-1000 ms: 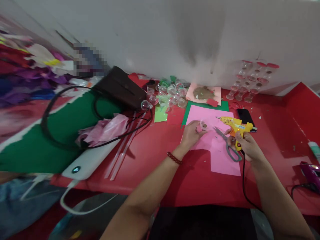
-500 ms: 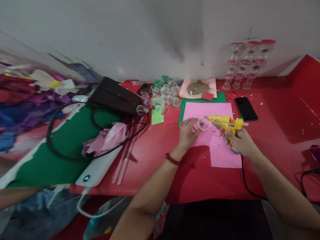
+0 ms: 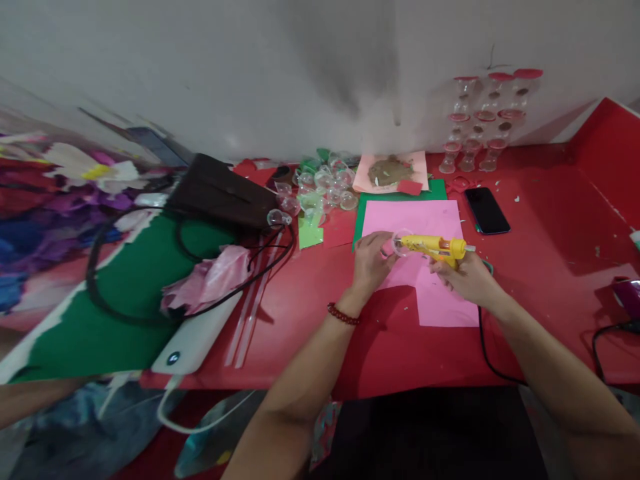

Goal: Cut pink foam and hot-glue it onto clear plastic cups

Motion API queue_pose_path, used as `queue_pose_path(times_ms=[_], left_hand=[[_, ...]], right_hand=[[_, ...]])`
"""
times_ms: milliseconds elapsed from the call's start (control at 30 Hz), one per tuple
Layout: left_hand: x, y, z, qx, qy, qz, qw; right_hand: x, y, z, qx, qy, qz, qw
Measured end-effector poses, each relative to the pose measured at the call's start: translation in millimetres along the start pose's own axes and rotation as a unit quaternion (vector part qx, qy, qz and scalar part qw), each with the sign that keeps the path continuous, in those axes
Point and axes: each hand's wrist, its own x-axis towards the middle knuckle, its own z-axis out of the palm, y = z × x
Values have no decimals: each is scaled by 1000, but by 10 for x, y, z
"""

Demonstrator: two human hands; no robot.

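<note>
My left hand (image 3: 371, 261) is closed on a small clear plastic cup (image 3: 401, 243), whose round rim faces right. In my right hand (image 3: 467, 275) is a yellow hot glue gun (image 3: 434, 246), with a glue stick poking out of its back end. The gun's nozzle points left and reaches the cup's rim; whether it touches the plastic I cannot tell. Under both hands lies a pink sheet of paper (image 3: 440, 301), partly over a green sheet (image 3: 440, 190).
Several clear plastic cups (image 3: 330, 183) are heaped at the back beside a paper with brown sand (image 3: 390, 172). Joined cups (image 3: 473, 117) stand stacked against the wall. A black phone (image 3: 487, 210) lies right; a dark box (image 3: 225, 193), cable and white power bank (image 3: 193, 343) are left.
The glue gun has moved left, its nozzle now at the cup's rim rather than just to the right above it. My left hand still holds the cup. The view has shifted slightly.
</note>
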Motion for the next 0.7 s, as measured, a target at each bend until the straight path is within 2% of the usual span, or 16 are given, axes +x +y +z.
queue_pose_path(times_ms=[333,700], left_hand=[[-12,-60,-6,38,29,30,998],[-13,-77,-5,42,11,41,998]], right_hand=[[-3,-118,-4,-4,18,15,1000],[-16,-124,21,-6,23,34,999]])
